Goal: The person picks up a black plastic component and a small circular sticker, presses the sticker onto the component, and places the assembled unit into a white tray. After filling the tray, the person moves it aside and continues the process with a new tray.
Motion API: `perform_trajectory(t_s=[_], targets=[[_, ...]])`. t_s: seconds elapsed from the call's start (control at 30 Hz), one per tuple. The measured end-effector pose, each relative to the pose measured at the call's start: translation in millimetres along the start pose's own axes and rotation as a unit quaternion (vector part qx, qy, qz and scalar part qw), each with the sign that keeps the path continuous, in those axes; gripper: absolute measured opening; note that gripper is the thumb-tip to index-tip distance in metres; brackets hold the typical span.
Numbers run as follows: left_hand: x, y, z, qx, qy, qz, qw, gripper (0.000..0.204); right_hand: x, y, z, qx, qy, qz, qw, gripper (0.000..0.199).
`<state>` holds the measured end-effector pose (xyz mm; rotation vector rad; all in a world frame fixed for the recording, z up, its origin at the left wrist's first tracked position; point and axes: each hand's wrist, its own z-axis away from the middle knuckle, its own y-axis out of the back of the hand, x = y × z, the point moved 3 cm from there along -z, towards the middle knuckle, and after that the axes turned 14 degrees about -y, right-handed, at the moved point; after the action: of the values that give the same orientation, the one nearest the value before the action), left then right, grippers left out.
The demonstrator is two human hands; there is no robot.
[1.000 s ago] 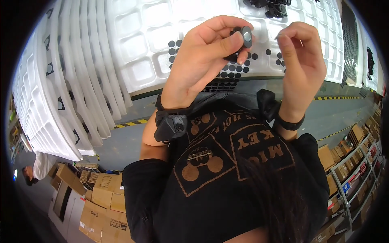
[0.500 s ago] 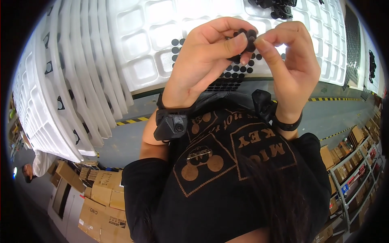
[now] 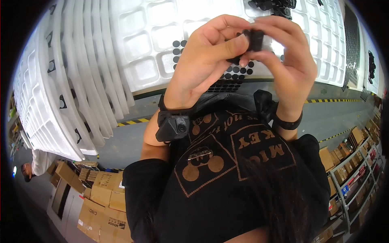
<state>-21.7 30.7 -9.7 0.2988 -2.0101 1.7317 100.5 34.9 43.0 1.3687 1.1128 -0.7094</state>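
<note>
Above the white tray, my left hand pinches a small black part between thumb and fingers. Round black discs showed on this part a moment earlier; now it is slightly blurred, so its exact kind does not show. From the other side, my right hand closes on the same part, fingertips along its top and thumb beneath. Below the hands, rows of round black pads run along the near edge of the table, partly covered by my left hand.
White moulded trays with square pockets cover the work surface. More trays stand stacked on edge at the left. Black parts lie at the far side. Cardboard boxes and a shelf rack stand behind; another person is at far left.
My right hand has shifted from a fingertip pinch at the part's edge to a wider hold with fingers over it and thumb under. The left hand keeps its grip almost in place.
</note>
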Motion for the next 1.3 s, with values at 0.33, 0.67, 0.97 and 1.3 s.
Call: perform_trajectory(t_s=[0.33, 0.67, 0.97, 1.3], targets=[[0.2, -3.4, -1.6, -0.008, 0.000, -0.055, 0.998, 0.028, 13.4, 12.9, -7.2, 0.257, -0.046, -0.043, 0.964, 0.009], [-2.9, -6.5, -3.2, 0.006, 0.003, -0.073, 0.997, 0.023, 17.9, 9.1, 15.4, 0.003, -0.116, 0.229, 0.966, 0.012], [-6.8, -9.8, -5.1, -0.002, 0.014, -0.077, 0.997, 0.022, 22.6, 10.4, 16.9, 0.048, -0.118, 0.178, 0.976, 0.011], [-12.1, -13.1, -6.4, 0.009, 0.016, -0.083, 0.996, 0.023, 29.2, 24.5, 12.6, 0.044, -0.181, -0.020, 0.982, 0.010]])
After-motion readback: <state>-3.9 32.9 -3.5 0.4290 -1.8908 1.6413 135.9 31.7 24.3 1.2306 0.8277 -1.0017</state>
